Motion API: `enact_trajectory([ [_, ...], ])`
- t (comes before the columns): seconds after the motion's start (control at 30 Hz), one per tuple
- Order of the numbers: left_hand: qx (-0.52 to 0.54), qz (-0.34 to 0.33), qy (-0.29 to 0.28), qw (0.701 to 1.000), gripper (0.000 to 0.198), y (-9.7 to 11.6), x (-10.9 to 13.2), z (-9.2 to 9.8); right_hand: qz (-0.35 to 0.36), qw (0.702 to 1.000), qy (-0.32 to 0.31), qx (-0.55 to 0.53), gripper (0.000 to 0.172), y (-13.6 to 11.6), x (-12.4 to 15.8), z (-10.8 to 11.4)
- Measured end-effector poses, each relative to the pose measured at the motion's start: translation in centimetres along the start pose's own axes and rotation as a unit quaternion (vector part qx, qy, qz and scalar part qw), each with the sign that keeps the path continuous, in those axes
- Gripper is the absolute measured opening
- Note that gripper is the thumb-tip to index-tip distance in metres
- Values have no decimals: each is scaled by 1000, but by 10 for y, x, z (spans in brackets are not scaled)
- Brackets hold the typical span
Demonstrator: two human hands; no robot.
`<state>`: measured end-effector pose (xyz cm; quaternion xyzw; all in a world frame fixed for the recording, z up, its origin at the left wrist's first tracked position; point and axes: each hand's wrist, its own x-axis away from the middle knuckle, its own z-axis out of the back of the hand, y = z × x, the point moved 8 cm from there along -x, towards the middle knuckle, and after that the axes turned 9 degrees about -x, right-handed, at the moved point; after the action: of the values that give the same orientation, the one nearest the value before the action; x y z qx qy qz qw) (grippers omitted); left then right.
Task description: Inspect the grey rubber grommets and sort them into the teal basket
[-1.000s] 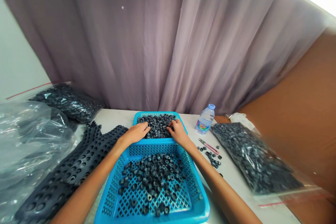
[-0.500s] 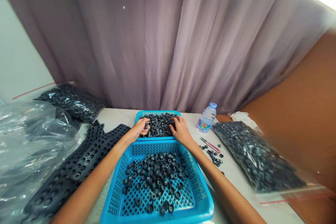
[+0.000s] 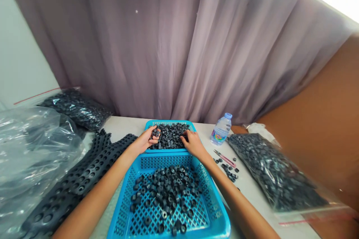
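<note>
My left hand (image 3: pixel 146 140) is cupped over the left side of the far blue basket (image 3: pixel 168 150), with several small black ring-like rubber pieces (image 3: pixel 155 133) held in its curled fingers. At that basket's right side, my right hand (image 3: pixel 193 142) reaches down to the heap of similar black pieces (image 3: pixel 170 136). Its fingers are bent and drawn together at the heap; whatever is between the tips is hidden. Nearer to me, below both forearms, a larger blue basket (image 3: pixel 220 214) holds a looser heap of these pieces (image 3: pixel 171 186).
On the right are a water bottle (image 3: pixel 221 130), pink-handled snips (image 3: pixel 225 158), loose black pieces (image 3: pixel 230 174) and a full clear bag (image 3: pixel 275 173). Black perforated sheets (image 3: pixel 92 173), a clear plastic bag (image 3: pixel 36 164) and another filled bag (image 3: pixel 77 108) lie left. A curtain (image 3: pixel 157 44) hangs behind.
My left hand has turned its palm more upward, showing the black pieces in it. The fingers of my right hand have drawn closer together at the heap. The view has shifted slightly.
</note>
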<state>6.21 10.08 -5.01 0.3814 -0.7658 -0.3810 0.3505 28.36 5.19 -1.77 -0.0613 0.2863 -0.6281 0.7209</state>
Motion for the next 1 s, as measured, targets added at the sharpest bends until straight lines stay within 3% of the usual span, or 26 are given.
enact_trajectory([
  [0.37,124,30,-11,992,34,10,8,-2,-7,1000,-18,-10,26,-2,0,2],
  [0.7,98,26,1,995,26,8,12,-7,7,1000,4,-17,23,-1,1,2],
  [0.87,78,3,2,997,25,20,35,-18,16,999,20,-25,21,-3,2,4],
  [1.0,73,-7,-25,997,20,25,67,-44,19,997,47,-51,21,-9,7,14],
])
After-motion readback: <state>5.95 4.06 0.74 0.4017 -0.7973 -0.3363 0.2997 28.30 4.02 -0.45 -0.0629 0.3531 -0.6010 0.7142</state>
